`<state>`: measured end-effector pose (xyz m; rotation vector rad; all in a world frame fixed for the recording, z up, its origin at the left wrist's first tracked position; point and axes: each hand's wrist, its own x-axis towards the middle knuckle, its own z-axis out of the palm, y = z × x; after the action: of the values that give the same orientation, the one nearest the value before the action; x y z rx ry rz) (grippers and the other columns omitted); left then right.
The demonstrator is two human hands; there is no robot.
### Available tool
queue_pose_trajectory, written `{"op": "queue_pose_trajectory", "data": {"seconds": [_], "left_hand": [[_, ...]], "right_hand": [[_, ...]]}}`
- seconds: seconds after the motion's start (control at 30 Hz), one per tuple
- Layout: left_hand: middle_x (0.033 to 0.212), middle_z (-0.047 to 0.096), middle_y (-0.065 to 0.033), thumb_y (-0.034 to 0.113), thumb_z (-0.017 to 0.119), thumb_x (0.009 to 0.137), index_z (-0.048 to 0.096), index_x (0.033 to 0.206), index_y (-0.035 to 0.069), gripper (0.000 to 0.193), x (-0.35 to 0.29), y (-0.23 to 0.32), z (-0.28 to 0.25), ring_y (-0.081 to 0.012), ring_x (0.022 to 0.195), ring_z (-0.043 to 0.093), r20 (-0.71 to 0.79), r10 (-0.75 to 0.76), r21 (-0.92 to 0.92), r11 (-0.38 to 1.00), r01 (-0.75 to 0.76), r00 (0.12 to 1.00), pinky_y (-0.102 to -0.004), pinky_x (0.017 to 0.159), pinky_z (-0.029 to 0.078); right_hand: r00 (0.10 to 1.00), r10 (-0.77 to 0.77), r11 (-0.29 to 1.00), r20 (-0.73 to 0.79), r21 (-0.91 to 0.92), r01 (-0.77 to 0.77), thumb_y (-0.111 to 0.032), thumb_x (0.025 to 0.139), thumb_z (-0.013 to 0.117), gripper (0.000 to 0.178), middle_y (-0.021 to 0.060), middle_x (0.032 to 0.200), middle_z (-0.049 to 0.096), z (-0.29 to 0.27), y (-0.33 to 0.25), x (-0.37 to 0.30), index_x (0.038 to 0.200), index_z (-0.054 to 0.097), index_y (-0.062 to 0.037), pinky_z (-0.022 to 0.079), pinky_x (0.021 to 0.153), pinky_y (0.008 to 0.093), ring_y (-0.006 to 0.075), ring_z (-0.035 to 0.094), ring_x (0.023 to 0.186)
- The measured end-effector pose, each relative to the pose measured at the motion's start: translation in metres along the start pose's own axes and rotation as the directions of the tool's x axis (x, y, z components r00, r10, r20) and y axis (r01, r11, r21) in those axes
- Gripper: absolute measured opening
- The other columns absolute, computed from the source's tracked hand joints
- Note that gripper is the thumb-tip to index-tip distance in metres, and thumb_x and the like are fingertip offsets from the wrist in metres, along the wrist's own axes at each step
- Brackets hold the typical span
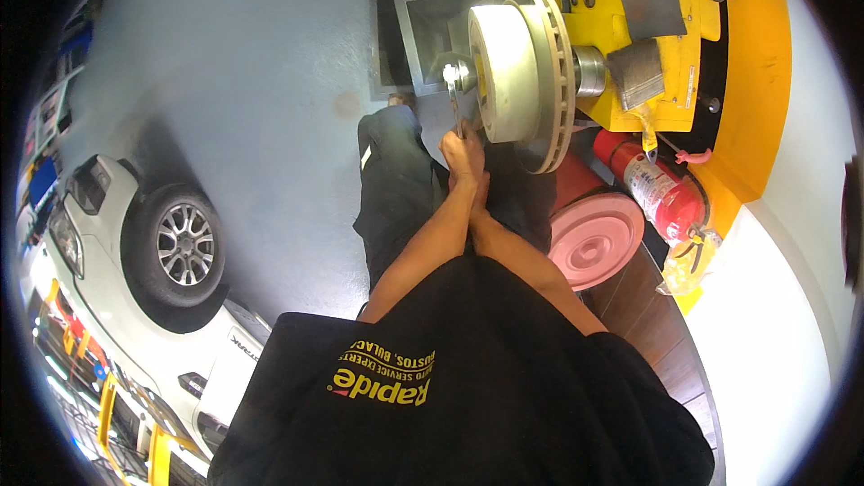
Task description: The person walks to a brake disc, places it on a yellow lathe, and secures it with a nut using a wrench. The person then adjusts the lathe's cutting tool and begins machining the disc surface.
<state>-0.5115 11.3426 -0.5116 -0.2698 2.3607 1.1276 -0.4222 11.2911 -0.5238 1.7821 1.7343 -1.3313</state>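
Left hand [463, 158]: fingers clamped on the lower end of a slim, silver metal wrench [454, 108]. Right hand [483, 191]: just below (fingers hidden; state cannot be told). From the nearer left fingers, the wrench's long axis runs up the view to a shiny, round metal spindle end [465, 77], left of a grey, vented metal brake disc [561, 81]. Wrench shank: narrow, bright.
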Motion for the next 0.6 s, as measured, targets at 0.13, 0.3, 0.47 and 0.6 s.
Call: {"op": "queue_pose_trajectory", "data": {"seconds": [0.13,0.3,0.47,0.6], "left_hand": [[0.058,0.055,-0.0293,0.032,0.057,0.104,0.060,0.068,-0.010,0.056,0.018,-0.013,0.012,-0.0427,0.053,0.058,-0.048,0.119,0.054,0.992,-0.116,0.992,-0.0527,0.055,0.042],[0.067,0.059,-0.0335,0.059,0.056,0.102,0.059,0.071,-0.013,0.078,-0.003,-0.008,-0.025,-0.0443,0.064,0.061,0.192,-0.008,0.017,1.000,0.005,0.981,-0.0532,0.064,0.046],[0.079,0.063,-0.0020,0.058,0.062,0.101,0.059,0.101,0.011,0.047,-0.027,-0.053,-0.083,-0.0139,0.068,0.063,0.707,-0.263,-0.236,0.788,0.569,0.657,-0.0320,0.064,0.053],[0.073,0.058,-0.0009,0.039,0.066,0.103,0.058,0.098,0.011,0.030,-0.035,0.003,-0.134,-0.0107,0.060,0.056,0.857,-0.109,-0.308,0.674,0.671,0.503,-0.0296,0.058,0.055]], "right_hand": [[0.999,-0.045,0.996,0.000,0.072,0.045,-0.031,0.093,0.066,0.035,0.0275,0.100,0.074,0.010,0.000,0.018,0.100,0.074,0.0020,0.057,0.082,0.0508,0.0459,0.071,0.099],[0.928,-0.334,0.918,0.167,-0.165,0.360,-0.030,0.095,0.064,0.034,0.0274,0.097,0.074,-0.011,0.015,0.013,0.101,0.074,0.0023,0.057,0.082,0.0491,0.0459,0.071,0.098],[0.961,-0.151,0.982,0.232,-0.080,0.174,-0.026,0.093,0.070,0.031,0.0255,0.089,0.073,-0.033,0.012,-0.059,0.098,0.071,0.0045,0.054,0.075,0.0446,0.0444,0.071,0.089],[0.897,-0.192,0.979,0.399,0.145,0.145,-0.023,0.089,0.078,0.029,0.0171,0.079,0.070,-0.114,-0.057,-0.128,0.097,0.070,0.0035,0.052,0.069,0.0409,0.0327,0.069,0.074]]}}
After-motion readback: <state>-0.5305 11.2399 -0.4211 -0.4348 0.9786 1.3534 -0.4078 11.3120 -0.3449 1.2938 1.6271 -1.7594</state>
